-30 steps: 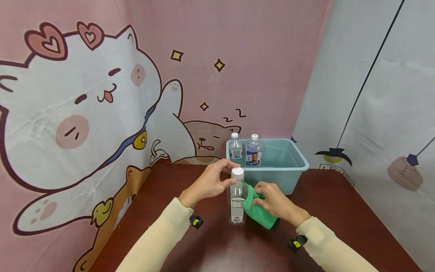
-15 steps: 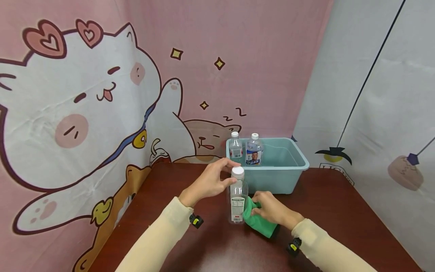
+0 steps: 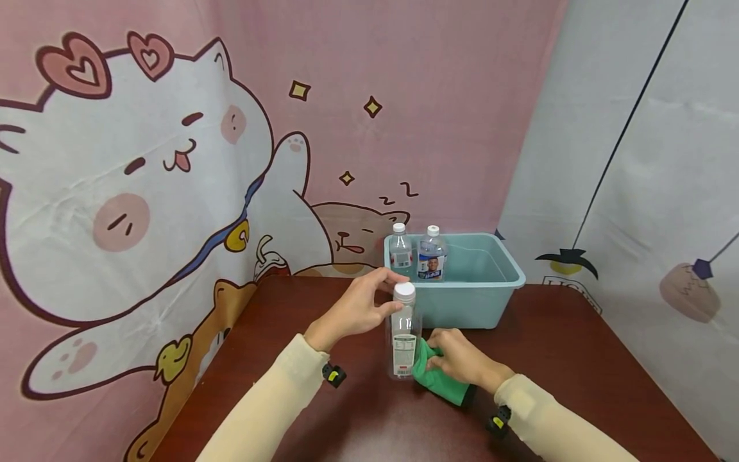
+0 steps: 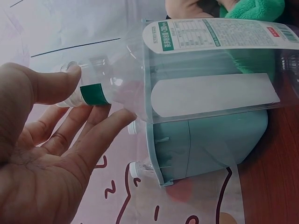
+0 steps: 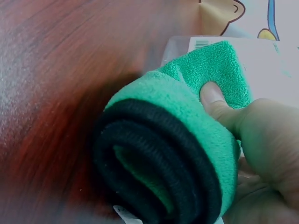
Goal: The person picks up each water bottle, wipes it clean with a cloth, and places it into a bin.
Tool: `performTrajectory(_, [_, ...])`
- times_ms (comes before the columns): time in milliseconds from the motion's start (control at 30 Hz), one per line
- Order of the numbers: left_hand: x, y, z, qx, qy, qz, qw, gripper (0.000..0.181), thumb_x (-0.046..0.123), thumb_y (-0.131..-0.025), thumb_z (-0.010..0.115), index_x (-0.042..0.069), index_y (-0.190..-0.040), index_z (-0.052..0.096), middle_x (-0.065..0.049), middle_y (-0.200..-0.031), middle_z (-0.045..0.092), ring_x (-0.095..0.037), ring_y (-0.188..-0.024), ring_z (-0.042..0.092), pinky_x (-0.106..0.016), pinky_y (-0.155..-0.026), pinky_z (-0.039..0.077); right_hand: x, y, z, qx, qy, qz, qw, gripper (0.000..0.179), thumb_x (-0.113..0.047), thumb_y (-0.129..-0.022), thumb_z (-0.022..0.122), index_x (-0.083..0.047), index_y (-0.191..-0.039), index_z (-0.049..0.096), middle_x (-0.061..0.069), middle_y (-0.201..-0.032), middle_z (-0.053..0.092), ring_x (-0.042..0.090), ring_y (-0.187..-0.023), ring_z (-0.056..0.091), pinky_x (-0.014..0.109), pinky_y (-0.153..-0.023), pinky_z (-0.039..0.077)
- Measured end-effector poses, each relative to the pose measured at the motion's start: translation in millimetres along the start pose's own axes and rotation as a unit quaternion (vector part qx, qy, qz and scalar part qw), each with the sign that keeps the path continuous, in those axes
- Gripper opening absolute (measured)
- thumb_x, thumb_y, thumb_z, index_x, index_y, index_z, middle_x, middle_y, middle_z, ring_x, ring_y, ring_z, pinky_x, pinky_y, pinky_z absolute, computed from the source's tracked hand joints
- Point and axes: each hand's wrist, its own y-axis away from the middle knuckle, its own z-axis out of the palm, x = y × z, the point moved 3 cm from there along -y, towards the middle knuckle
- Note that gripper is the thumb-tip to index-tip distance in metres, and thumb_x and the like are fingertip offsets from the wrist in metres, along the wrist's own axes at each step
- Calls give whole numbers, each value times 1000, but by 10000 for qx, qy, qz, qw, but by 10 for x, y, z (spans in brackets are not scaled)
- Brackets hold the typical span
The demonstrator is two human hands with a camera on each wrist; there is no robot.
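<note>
A clear plastic bottle [image 3: 403, 353] with a white cap and a paper label stands upright on the table. My left hand [image 3: 359, 305] holds it near the top, thumb on one side of the neck and fingers on the other, as the left wrist view shows. A folded green towel [image 3: 440, 385] with a black edge is in my right hand [image 3: 464, 360]. Its thumb [image 5: 213, 95] presses into the cloth in the right wrist view. The towel touches the lower right side of the bottle. Some of the right fingers are hidden behind the cloth.
Behind the bottle stands a light blue plastic tub [image 3: 462, 307]. Two more capped bottles, one with a red-and-white label [image 3: 401, 256] and one with a blue label [image 3: 431, 260], stand at its left end. A printed cartoon curtain [image 3: 369, 58] hangs behind the dark red table [image 3: 566, 359].
My right hand has slid the towel down along the bottle's right side, from about its middle to near its base. The left hand and the bottle have stayed in place.
</note>
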Motion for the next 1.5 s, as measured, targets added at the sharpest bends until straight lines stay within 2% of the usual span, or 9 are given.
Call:
performTrajectory(200, [-9,4,-7,-48,42,-7,10000,46,12,-109,84,14,-153,66,-6,-146,76,-23,-129,76,-43,-111,68,14,-2,-66,188,-49,181,9996,18,-4,-95,95,-20,-101,91,-3,-108,83,11,-102,79,33,-85,68])
performTrajectory(367, [-3,-5,-26,-51,100,-13,9999,47,11,-109,84,13,-152,66,-7,-146,76,-23,-129,76,-43,-108,69,-19,-30,-179,272,-63,334,9991,13,-7,-98,94,-18,-103,92,-4,-110,83,10,-104,78,34,-88,69])
performTrajectory(600, [-22,-15,-25,-69,109,-53,9999,47,11,-109,84,14,-153,66,-7,-144,76,-24,-128,77,-43,-107,70,-124,-79,-369,568,-14,210,9982,13,-7,-98,94,-11,-109,92,-3,-109,84,12,-101,79,34,-86,69])
performTrajectory(1033, [-52,-21,-4,-59,106,-74,9999,48,9,-108,85,14,-152,67,-6,-143,77,-24,-128,77,-45,-111,69,-299,-208,-724,988,-247,384,9941,17,-9,-99,93,-13,-115,90,-3,-108,82,5,-94,72,26,-78,62])
performTrajectory(1300, [-42,-11,-17,-37,34,-17,10000,48,9,-108,85,13,-152,67,-8,-143,77,-25,-129,77,-45,-111,69,-449,-337,-778,1362,-319,476,9890,23,-16,-101,93,-11,-123,90,3,-113,81,10,-92,68,26,-76,59])
performTrajectory(1500, [-29,-6,-29,-33,41,33,10000,47,9,-109,84,12,-152,66,-8,-142,77,-25,-128,77,-45,-111,68,-495,-368,-783,1450,-335,557,9873,26,-15,-100,94,-9,-126,89,6,-116,81,12,-93,68,27,-77,60])
